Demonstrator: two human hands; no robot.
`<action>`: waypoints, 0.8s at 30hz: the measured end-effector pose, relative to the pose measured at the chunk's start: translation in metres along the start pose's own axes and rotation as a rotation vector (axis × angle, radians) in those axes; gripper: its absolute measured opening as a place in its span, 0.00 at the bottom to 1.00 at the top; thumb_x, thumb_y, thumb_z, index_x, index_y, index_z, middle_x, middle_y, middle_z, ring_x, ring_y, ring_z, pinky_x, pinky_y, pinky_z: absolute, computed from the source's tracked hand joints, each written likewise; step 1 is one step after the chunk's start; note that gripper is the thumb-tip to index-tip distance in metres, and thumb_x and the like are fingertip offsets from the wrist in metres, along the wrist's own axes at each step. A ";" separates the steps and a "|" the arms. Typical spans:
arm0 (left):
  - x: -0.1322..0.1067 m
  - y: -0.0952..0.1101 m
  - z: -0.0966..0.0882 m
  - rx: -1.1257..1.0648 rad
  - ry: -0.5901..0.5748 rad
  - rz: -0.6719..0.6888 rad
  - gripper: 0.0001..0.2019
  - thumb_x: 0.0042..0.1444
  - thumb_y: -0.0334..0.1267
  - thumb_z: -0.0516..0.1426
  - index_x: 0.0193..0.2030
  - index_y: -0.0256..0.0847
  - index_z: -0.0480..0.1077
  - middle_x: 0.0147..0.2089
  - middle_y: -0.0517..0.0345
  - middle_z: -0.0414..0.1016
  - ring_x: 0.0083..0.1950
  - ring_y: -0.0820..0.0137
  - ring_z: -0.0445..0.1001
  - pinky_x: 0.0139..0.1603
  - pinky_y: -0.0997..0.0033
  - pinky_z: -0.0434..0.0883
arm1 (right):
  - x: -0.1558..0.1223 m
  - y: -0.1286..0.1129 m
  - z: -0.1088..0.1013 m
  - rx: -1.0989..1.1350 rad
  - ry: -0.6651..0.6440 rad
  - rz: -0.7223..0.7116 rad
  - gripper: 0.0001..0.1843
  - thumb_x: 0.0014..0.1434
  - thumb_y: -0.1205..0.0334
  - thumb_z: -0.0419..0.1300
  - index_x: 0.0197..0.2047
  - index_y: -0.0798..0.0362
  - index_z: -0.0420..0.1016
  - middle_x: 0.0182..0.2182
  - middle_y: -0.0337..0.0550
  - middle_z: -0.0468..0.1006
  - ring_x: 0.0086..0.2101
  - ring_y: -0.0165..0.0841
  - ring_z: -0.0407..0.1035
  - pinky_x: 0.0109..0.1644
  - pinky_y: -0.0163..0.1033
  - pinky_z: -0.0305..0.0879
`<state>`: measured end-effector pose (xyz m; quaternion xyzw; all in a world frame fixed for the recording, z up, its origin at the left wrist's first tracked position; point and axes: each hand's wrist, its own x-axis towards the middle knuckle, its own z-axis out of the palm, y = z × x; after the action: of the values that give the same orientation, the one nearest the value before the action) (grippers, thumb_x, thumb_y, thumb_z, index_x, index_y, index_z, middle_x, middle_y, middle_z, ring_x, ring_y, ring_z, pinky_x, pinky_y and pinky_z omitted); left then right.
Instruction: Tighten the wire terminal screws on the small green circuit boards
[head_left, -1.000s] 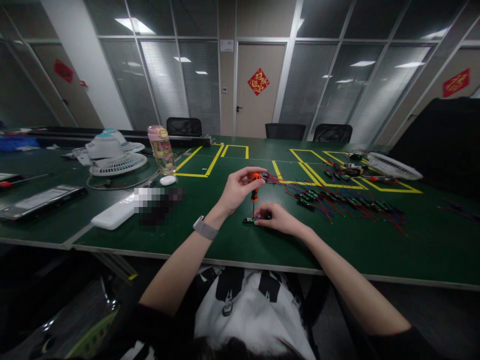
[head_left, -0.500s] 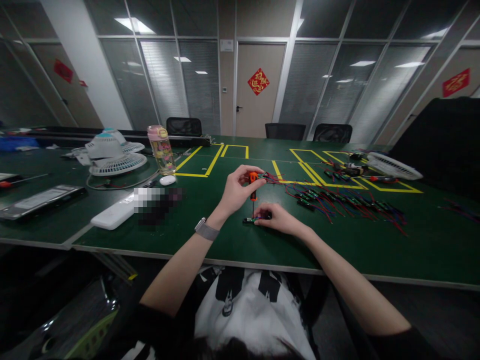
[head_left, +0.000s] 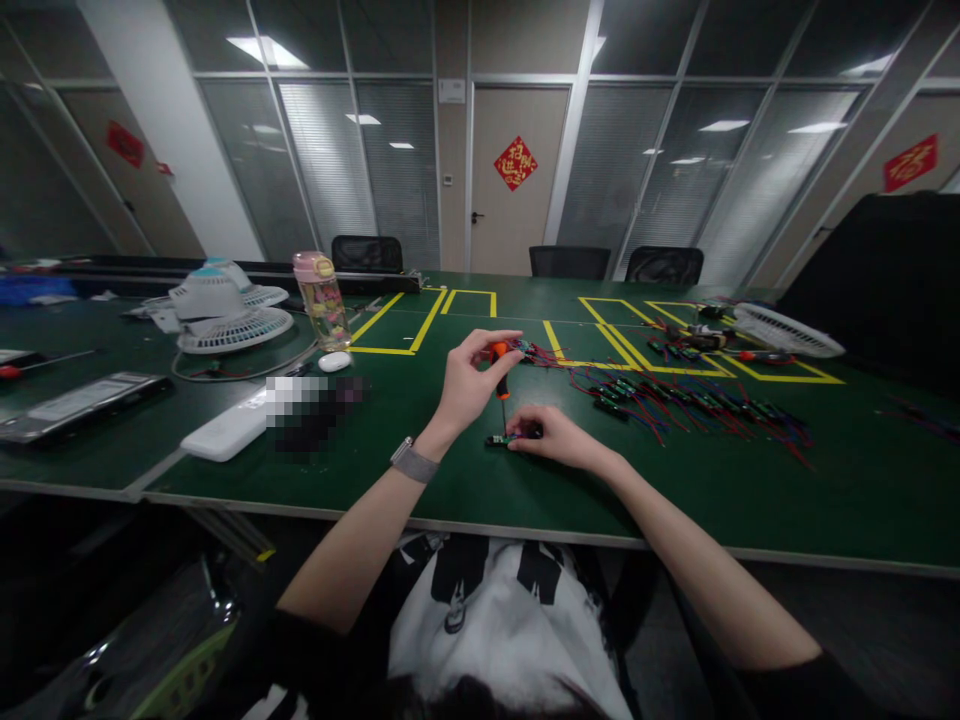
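Observation:
My left hand point(head_left: 469, 378) pinches the orange-and-black handle of a small screwdriver point(head_left: 499, 375), held upright with its tip down on a small green circuit board point(head_left: 500, 439) lying on the green table point(head_left: 450, 480). My right hand point(head_left: 559, 437) presses fingers on the right end of that board and holds it against the table. A grey watch band sits on my left wrist.
Several more small boards with red and blue wires point(head_left: 675, 400) lie spread to the right inside yellow tape boxes. A white fan point(head_left: 225, 310), a pink bottle point(head_left: 322, 298), a white mouse point(head_left: 335, 361) and a white power bank point(head_left: 225, 432) stand at the left. Another fan grille point(head_left: 787, 333) lies far right.
My left hand has shifted slightly left and its fingers have turned on the screwdriver handle. The right hand and the board have stayed put.

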<state>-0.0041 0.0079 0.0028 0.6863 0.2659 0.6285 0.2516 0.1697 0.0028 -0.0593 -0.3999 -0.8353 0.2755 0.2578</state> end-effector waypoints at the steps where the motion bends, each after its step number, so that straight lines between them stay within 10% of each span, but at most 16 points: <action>1: 0.000 0.001 0.000 0.051 0.021 0.015 0.11 0.53 0.38 0.63 0.44 0.44 0.77 0.42 0.56 0.76 0.41 0.71 0.73 0.45 0.70 0.69 | 0.000 0.000 0.000 0.004 -0.001 0.001 0.08 0.52 0.63 0.65 0.36 0.56 0.77 0.29 0.40 0.75 0.30 0.30 0.66 0.36 0.35 0.62; 10: 0.005 -0.008 0.000 -0.429 -0.211 -0.191 0.20 0.62 0.39 0.51 0.60 0.42 0.66 0.53 0.49 0.75 0.48 0.66 0.76 0.47 0.65 0.72 | 0.000 0.000 -0.001 0.009 -0.010 -0.002 0.07 0.53 0.63 0.64 0.36 0.56 0.77 0.29 0.39 0.75 0.30 0.30 0.66 0.36 0.35 0.63; 17: -0.002 -0.001 0.001 0.052 0.032 0.019 0.13 0.54 0.40 0.62 0.47 0.43 0.76 0.42 0.55 0.77 0.41 0.70 0.73 0.44 0.71 0.70 | 0.000 -0.001 -0.001 0.014 -0.009 -0.002 0.08 0.52 0.63 0.65 0.36 0.56 0.77 0.29 0.40 0.75 0.31 0.31 0.67 0.37 0.35 0.63; 24: 0.003 -0.003 0.000 -0.289 -0.175 -0.168 0.19 0.62 0.40 0.53 0.59 0.42 0.69 0.51 0.49 0.77 0.44 0.68 0.77 0.46 0.65 0.73 | 0.001 0.001 0.001 0.012 -0.001 0.008 0.07 0.52 0.64 0.65 0.36 0.56 0.77 0.28 0.39 0.74 0.29 0.30 0.66 0.36 0.34 0.62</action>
<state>-0.0037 0.0123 0.0026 0.6706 0.2062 0.5749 0.4212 0.1695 0.0036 -0.0601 -0.4013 -0.8323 0.2816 0.2586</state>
